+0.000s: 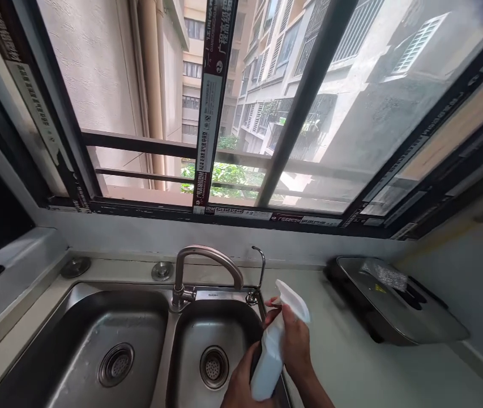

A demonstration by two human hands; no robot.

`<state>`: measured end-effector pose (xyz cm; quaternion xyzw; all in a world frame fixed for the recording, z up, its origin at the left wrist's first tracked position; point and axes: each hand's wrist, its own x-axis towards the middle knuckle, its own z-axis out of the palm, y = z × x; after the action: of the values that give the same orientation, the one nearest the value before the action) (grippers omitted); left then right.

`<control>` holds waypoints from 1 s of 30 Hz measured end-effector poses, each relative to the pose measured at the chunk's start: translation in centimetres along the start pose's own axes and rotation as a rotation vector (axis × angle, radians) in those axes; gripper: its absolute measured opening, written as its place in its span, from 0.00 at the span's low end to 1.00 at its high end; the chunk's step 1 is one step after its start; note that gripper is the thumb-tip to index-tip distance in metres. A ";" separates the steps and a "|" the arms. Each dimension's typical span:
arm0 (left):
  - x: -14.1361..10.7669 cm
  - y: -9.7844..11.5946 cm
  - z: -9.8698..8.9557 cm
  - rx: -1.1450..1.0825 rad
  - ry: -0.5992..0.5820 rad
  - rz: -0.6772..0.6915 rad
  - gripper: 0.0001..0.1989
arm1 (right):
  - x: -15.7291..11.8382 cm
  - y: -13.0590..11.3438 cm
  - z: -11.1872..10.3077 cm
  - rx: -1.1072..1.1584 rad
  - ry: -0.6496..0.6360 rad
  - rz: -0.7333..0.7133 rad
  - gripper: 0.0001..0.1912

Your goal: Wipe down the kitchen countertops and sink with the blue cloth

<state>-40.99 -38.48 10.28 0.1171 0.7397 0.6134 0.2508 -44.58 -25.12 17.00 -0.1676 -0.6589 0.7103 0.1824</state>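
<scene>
A white spray bottle (272, 357) is held tilted over the right edge of the sink, its trigger head pointing up and away from me. My left hand (243, 377) wraps round the lower body of the bottle from the left. Higher up, my right hand (297, 343) grips the neck and spray head, with fingertips showing on the far side. Something dark shows between my left hand and the bottle; I cannot make out what it is. Just left of the bottle lies the right basin (190, 334) of the steel double sink.
The curved faucet (207, 249) rises behind the sink, with a thin metal spout (262, 266) to its right. Two drain plugs (162, 271) rest on the back ledge. A lidded electric pan (394, 306) sits on the right counter. Dark window frames (207, 124) stand behind.
</scene>
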 end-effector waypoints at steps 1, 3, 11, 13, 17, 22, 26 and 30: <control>0.3 0.7 0.1 0.011 -0.028 0.020 0.48 | 0.2 -0.2 -0.7 0.002 0.046 -0.019 0.29; 1.1 1.9 0.5 0.023 -0.083 0.058 0.46 | 0.6 -0.7 -2.1 -0.003 0.130 -0.037 0.28; 2.5 3.4 3.9 0.035 -0.239 0.067 0.47 | 0.9 -1.6 -6.0 -0.048 0.255 0.005 0.31; 2.5 3.3 4.6 0.020 -0.283 0.070 0.46 | 0.4 -1.6 -6.8 -0.069 0.279 -0.001 0.32; 2.6 3.5 5.8 0.002 -0.358 0.097 0.45 | -0.1 -2.0 -8.6 -0.085 0.333 0.021 0.33; 3.0 4.5 7.0 0.057 -0.376 0.123 0.42 | 0.1 -2.5 -10.6 -0.112 0.432 0.008 0.32; 3.0 3.9 7.9 0.074 -0.419 0.113 0.43 | -0.6 -2.3 -11.3 -0.140 0.475 0.028 0.34; 2.1 2.5 8.6 0.068 -0.456 0.060 0.45 | -2.4 -1.3 -11.9 -0.103 0.481 0.072 0.35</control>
<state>-38.64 -29.58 11.21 0.2829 0.6801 0.5531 0.3892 -36.78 -15.81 17.36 -0.3640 -0.6255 0.6216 0.2998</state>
